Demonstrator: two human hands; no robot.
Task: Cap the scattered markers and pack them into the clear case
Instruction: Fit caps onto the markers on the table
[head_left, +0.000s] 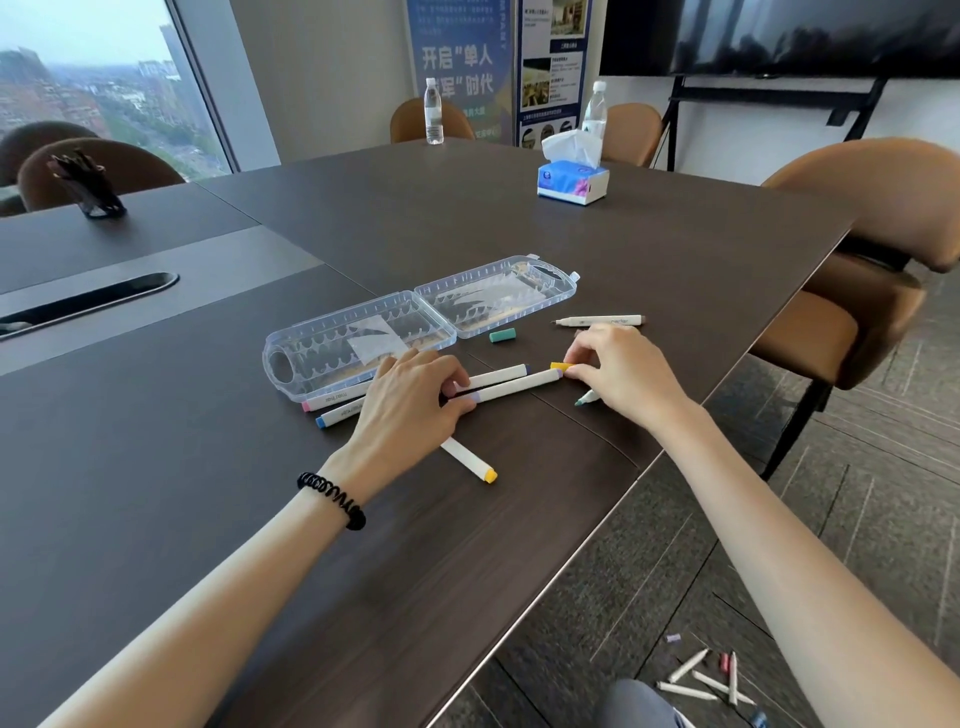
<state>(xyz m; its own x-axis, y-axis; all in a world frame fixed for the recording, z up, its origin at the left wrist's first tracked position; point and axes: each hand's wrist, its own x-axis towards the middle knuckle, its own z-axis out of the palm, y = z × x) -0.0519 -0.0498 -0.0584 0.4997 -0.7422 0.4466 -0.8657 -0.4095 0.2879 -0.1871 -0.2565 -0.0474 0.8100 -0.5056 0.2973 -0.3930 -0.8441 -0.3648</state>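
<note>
We find the white marker (514, 385) on the worktop (675, 249), just in front of the open clear case (363, 338). The left hand (410, 410) grips its lavender end. The right hand (618, 374) pinches a yellow cap (558, 367) at its tip.

Risks: a skewed cap may jam, and the smooth round barrels may roll off the edge, as the markers on the floor (701, 680) suggest. The case is rigid, transparent plastic with scalloped slots.

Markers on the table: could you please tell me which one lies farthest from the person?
The marker beyond the right hand, beside the clear case; its thin tip is bare.
</note>
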